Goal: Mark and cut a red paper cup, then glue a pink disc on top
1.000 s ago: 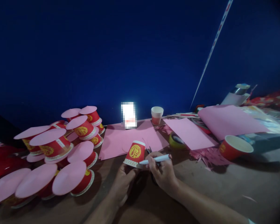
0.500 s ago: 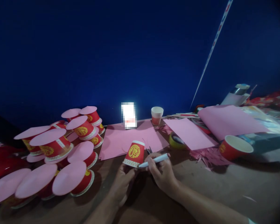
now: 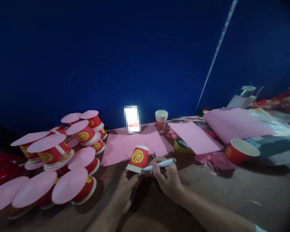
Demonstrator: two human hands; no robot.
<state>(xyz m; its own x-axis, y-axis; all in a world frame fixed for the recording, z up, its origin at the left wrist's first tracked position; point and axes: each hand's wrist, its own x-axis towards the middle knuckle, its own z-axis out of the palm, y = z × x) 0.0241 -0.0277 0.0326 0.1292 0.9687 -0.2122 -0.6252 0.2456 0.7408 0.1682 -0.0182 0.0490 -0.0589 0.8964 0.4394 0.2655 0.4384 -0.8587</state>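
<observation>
My left hand (image 3: pixel 127 188) is closed on the rim of a red paper cup (image 3: pixel 137 156) with a gold round emblem, held upside down and slightly tilted. In my right hand (image 3: pixel 168 177) a white marker pen (image 3: pixel 160 164) is pinched, its tip touching or very close to the cup's patterned rim. Dark scissors (image 3: pixel 152 155) lie partly hidden behind and under my right hand. Beyond the cup, a stack of pink paper sheets (image 3: pixel 118 145) lies on the table. A lit phone-like screen (image 3: pixel 132 119), blurred out, stands at the sheets' back edge.
On the left stand several upside-down red cups with pink paper discs (image 3: pixel 70 186). Stacked paper cups (image 3: pixel 161 119) stand behind. To the right are a yellow tape roll (image 3: pixel 181 145), pink sheets (image 3: pixel 193 137), pink scraps (image 3: pixel 215 162) and a tipped red cup (image 3: pixel 241 152). A blue wall (image 3: pixel 145 58) rises behind.
The view has shifted slightly, so most things sit a little further left. Both hands keep their hold on the cup and marker pen, with hardly any movement between them.
</observation>
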